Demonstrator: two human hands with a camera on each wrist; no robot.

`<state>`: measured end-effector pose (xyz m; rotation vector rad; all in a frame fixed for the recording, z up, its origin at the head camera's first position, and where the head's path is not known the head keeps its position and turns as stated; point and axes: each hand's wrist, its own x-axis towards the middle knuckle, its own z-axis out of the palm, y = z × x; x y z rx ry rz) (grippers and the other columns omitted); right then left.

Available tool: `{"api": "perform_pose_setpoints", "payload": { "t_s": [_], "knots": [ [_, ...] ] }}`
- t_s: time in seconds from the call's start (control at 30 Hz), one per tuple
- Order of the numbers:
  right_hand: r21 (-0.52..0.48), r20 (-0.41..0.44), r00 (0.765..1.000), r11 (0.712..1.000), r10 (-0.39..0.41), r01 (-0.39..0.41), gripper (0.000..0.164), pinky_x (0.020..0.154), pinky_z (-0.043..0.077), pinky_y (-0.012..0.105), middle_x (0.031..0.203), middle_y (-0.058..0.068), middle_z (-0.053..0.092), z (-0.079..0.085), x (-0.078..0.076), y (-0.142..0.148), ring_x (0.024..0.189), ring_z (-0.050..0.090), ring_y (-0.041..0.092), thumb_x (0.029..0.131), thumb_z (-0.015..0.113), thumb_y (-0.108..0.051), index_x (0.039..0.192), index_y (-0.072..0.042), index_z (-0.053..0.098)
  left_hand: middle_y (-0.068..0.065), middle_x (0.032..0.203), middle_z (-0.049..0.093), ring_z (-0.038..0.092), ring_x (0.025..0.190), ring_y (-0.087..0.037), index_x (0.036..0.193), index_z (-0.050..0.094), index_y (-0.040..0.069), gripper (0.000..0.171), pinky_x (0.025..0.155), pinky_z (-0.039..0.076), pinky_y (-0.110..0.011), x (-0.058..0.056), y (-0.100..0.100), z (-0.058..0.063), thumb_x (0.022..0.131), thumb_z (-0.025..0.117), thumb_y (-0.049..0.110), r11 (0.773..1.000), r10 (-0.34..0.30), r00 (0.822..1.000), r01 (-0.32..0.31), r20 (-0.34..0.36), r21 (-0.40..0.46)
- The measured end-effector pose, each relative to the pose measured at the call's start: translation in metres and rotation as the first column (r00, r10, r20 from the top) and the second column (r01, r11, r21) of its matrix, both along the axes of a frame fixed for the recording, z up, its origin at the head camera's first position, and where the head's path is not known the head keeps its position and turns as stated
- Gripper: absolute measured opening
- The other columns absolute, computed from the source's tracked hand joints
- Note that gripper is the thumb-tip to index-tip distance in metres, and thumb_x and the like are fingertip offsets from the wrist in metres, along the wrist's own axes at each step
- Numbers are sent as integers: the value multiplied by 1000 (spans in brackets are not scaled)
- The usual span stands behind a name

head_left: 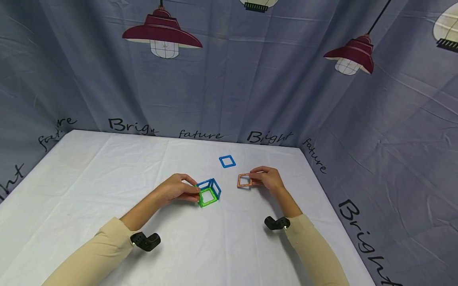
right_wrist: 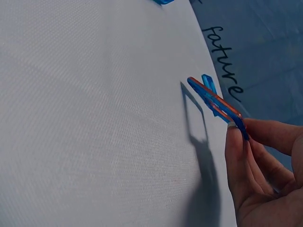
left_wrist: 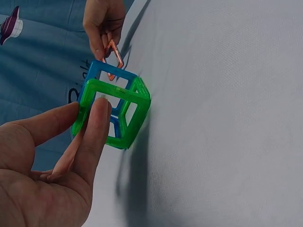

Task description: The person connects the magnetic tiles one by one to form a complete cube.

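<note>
My left hand [head_left: 177,188] pinches an open-sided box of green and blue magnetic tiles [head_left: 209,203] at its left side. In the left wrist view, thumb and fingers grip a green square frame [left_wrist: 118,90], with a blue frame [left_wrist: 125,73] behind it. My right hand [head_left: 268,178] holds an orange square magnetic tile [head_left: 239,180] by one edge, off the table and to the right of the box. Seen from the right wrist, that orange tile [right_wrist: 215,97] is nearly edge-on, and its lower side looks blue. The two hands' pieces are apart.
A loose blue square tile [head_left: 229,165] lies flat on the white table [head_left: 107,171], beyond both hands. Grey-blue curtains [head_left: 222,91] with printed lamps and lettering stand along the table's back and sides.
</note>
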<state>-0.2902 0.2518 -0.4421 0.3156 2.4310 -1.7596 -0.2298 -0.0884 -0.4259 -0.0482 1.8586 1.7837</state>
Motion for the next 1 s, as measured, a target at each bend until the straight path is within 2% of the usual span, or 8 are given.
{"api": "perform_pose_setpoints", "payload": {
  "t_s": [0.1,0.23,0.33,0.47,0.57,0.73,0.83,1.0],
  "knots": [
    [-1,0,1000,1000,6,-6,27,64,61,20,94,7,74,0,-1,-1,70,67,8,87,79,-10,111,2,73,-14,92,74,75,72,-17,123,55,-6,37,75,64,-32,0,-1,1,93,72,6,1000,-12,1000,12,-7,-11],
    [-6,-1,1000,1000,14,-14,26,64,61,20,94,7,73,0,-1,-3,70,67,9,87,79,-9,110,1,74,-14,88,74,70,65,-15,115,62,-5,28,67,63,-27,-4,-3,6,94,72,11,994,-37,998,31,-52,-103],
    [-12,-6,1000,1000,25,-25,26,65,61,21,95,8,74,0,-1,-4,70,68,9,87,79,-9,109,2,74,-12,91,73,66,68,-14,109,67,-1,24,66,60,-26,-10,-4,10,94,72,17,974,-39,992,12,-117,-225],
    [-15,-1,999,999,33,-33,25,66,61,21,95,8,73,2,0,-5,72,68,10,88,79,-9,109,2,74,-8,101,72,63,82,-18,108,73,5,25,73,57,-26,-21,0,15,92,75,25,937,-39,985,-22,-166,-348],
    [-32,15,999,999,31,-31,24,66,61,21,93,7,73,5,0,-6,72,68,10,88,78,-8,109,1,74,-6,102,70,62,87,-20,110,75,8,28,76,55,-27,-26,5,18,90,77,27,922,-91,983,21,-162,-386],
    [-67,30,998,996,63,-61,26,66,61,22,90,6,74,6,1,-8,71,68,11,87,78,-6,111,4,72,-6,95,68,62,80,-19,108,77,8,26,72,55,-27,-28,9,19,89,78,25,892,-192,969,106,-156,-439],
    [-66,34,996,994,87,-85,26,65,61,21,87,5,74,7,3,-8,70,68,11,87,78,-6,110,4,73,-6,95,69,63,78,-18,109,77,7,25,71,56,-27,-28,9,18,90,78,22,895,-191,969,107,-155,-433],
    [-64,40,989,988,145,-142,26,65,60,21,85,5,74,8,6,-11,70,67,11,87,77,-6,111,4,72,-9,97,71,65,73,-17,120,72,5,33,71,59,-28,-26,6,17,90,76,18,919,-178,974,115,-137,-376]
  ]
}}
